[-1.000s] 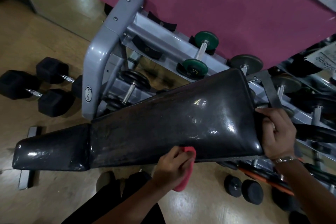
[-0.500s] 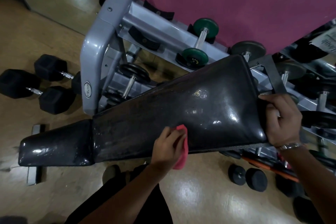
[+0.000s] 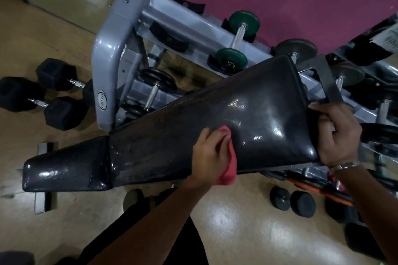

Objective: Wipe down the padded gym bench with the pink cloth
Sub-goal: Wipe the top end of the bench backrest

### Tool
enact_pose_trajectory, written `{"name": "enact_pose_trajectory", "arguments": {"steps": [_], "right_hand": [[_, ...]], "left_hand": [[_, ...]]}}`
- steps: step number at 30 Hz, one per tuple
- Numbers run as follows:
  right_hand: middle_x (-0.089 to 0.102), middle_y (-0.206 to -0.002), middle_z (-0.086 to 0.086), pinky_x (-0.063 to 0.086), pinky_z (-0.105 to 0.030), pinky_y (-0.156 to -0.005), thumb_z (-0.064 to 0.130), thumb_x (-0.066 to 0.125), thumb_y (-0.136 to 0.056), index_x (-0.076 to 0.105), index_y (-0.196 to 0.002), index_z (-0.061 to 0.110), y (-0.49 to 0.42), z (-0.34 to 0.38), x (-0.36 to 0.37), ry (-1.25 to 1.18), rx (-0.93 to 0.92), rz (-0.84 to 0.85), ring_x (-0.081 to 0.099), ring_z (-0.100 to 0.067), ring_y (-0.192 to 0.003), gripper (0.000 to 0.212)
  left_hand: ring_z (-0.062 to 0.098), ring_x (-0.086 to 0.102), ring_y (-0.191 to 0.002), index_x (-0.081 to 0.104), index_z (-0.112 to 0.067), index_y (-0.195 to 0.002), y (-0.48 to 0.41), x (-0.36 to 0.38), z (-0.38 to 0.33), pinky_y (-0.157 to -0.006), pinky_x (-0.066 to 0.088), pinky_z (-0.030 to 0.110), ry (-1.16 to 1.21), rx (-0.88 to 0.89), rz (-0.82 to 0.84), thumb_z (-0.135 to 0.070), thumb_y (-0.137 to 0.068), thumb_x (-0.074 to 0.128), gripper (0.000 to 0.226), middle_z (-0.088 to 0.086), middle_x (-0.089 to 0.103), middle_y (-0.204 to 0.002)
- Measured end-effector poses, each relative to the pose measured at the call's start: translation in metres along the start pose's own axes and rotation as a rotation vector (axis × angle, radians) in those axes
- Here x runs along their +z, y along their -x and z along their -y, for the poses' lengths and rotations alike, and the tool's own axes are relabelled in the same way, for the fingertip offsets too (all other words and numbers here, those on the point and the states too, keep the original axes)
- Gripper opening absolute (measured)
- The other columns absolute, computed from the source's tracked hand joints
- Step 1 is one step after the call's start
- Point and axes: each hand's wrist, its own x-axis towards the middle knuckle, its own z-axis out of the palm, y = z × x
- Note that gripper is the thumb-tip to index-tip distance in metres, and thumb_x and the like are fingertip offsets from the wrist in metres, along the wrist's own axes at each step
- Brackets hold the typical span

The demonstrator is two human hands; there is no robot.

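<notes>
Your left hand [image 3: 210, 155] rests at the near long edge of the bench [image 3: 247, 114]. Its fingers are curled over the pink cloth [image 3: 229, 171] and press it against the black pad. The cloth sits about halfway along the long backrest. One corner peeks out past your fingertips on the top surface, and the rest hangs over the near edge beneath your palm.

Your right hand [image 3: 338, 135] clasps the wide end of the backrest, with the fingers wrapped round its end edge (a metal band [image 3: 346, 165] shows at that wrist). The wide end of the pad gleams with glare. The narrower stretch towards the seat pad [image 3: 64, 170] looks duller and streaked. The seat pad meets the backrest at the bench's left end.

Beyond the far edge of the bench stands a grey dumbbell rack [image 3: 107, 49], with a green dumbbell [image 3: 237, 36] on an upper rail. Two black hex dumbbells [image 3: 62, 113] lie on the wooden floor [image 3: 237, 232] to the left of the rack. A small round dumbbell [image 3: 293, 201] lies on the floor below the near edge, beside your right forearm.
</notes>
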Motion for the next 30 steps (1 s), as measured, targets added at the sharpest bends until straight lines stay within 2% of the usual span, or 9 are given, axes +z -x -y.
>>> {"name": "enact_pose_trajectory", "arguments": {"steps": [4,7,12,14,16,18,23,25,30], "right_hand": [[0.066,-0.097,-0.024,0.038,-0.017,-0.092,0.007,0.042,-0.094,0.071,-0.103,-0.007,0.001,0.001,0.0,-0.012,-0.006,-0.01,0.053,-0.016,-0.096,0.033],[0.066,-0.095,-0.024,0.037,-0.016,-0.091,0.006,0.043,-0.094,0.071,-0.102,-0.008,0.001,0.001,0.001,-0.001,-0.008,-0.014,0.051,-0.014,-0.096,0.032],[0.066,-0.097,-0.024,0.039,-0.018,-0.09,0.008,0.043,-0.094,0.071,-0.102,-0.008,0.001,0.001,0.0,-0.02,0.008,-0.01,0.054,-0.017,-0.096,0.034],[0.066,-0.097,-0.024,0.04,-0.019,-0.089,0.01,0.043,-0.095,0.071,-0.102,-0.008,0.001,0.0,0.001,-0.018,0.005,-0.008,0.054,-0.018,-0.096,0.034],[0.066,-0.097,-0.024,0.041,-0.021,-0.088,0.012,0.042,-0.095,0.071,-0.102,-0.008,0.001,-0.002,0.002,-0.017,0.0,-0.001,0.055,-0.021,-0.094,0.035],[0.066,-0.097,-0.024,0.042,-0.024,-0.087,0.012,0.042,-0.095,0.071,-0.102,-0.008,0.002,-0.002,0.002,-0.014,0.001,-0.001,0.057,-0.026,-0.093,0.036],[0.065,-0.097,-0.025,0.042,-0.027,-0.087,0.008,0.042,-0.094,0.071,-0.102,-0.008,0.0,0.001,0.002,-0.016,0.003,0.002,0.058,-0.03,-0.093,0.034],[0.065,-0.096,-0.025,0.042,-0.027,-0.088,0.008,0.042,-0.095,0.071,-0.102,-0.009,0.0,0.001,0.002,-0.006,0.003,0.006,0.058,-0.032,-0.092,0.034],[0.065,-0.096,-0.026,0.04,-0.022,-0.09,0.008,0.042,-0.096,0.07,-0.103,-0.01,0.001,0.001,0.001,-0.012,0.0,0.016,0.055,-0.024,-0.093,0.035]], "left_hand": [[0.017,0.063,-0.084,0.075,-0.018,-0.108,0.0,0.013,-0.027,-0.079,0.052,0.027,0.049,0.07,0.067,-0.017,-0.096,0.069,0.013,0.001,0.06,-0.095],[0.012,0.062,-0.08,0.076,-0.017,-0.104,0.012,0.003,-0.012,-0.076,0.052,0.025,0.032,0.028,0.067,-0.013,-0.094,0.07,0.013,-0.001,0.059,-0.091],[0.015,0.064,-0.084,0.075,-0.016,-0.094,-0.031,0.013,-0.018,-0.081,0.053,0.035,0.057,-0.177,-0.062,-0.015,-0.09,0.072,0.004,0.001,0.063,-0.091],[0.014,0.064,-0.086,0.075,-0.016,-0.094,-0.038,0.02,-0.033,-0.083,0.052,0.031,0.085,-0.149,-0.06,-0.015,-0.09,0.072,0.005,0.0,0.063,-0.093],[0.012,0.064,-0.088,0.075,-0.017,-0.096,-0.026,0.019,-0.036,-0.085,0.051,0.027,0.094,-0.09,0.012,-0.015,-0.092,0.07,0.006,-0.001,0.064,-0.095],[0.011,0.065,-0.089,0.075,-0.021,-0.099,-0.011,0.011,-0.027,-0.086,0.052,0.028,0.077,-0.093,0.045,-0.019,-0.093,0.069,0.008,-0.002,0.065,-0.096],[0.016,0.063,-0.085,0.075,-0.016,-0.092,-0.052,0.006,-0.01,-0.083,0.052,0.035,0.038,-0.218,-0.077,-0.015,-0.089,0.072,0.004,0.002,0.065,-0.091],[0.018,0.063,-0.084,0.074,-0.014,-0.089,-0.068,0.013,-0.024,-0.083,0.052,0.034,0.049,-0.18,-0.1,-0.01,-0.087,0.073,0.005,0.004,0.066,-0.09],[0.017,0.064,-0.087,0.074,-0.017,-0.094,-0.035,0.017,-0.028,-0.083,0.053,0.031,0.067,-0.089,0.019,-0.017,-0.091,0.071,0.004,0.002,0.065,-0.094]]}}
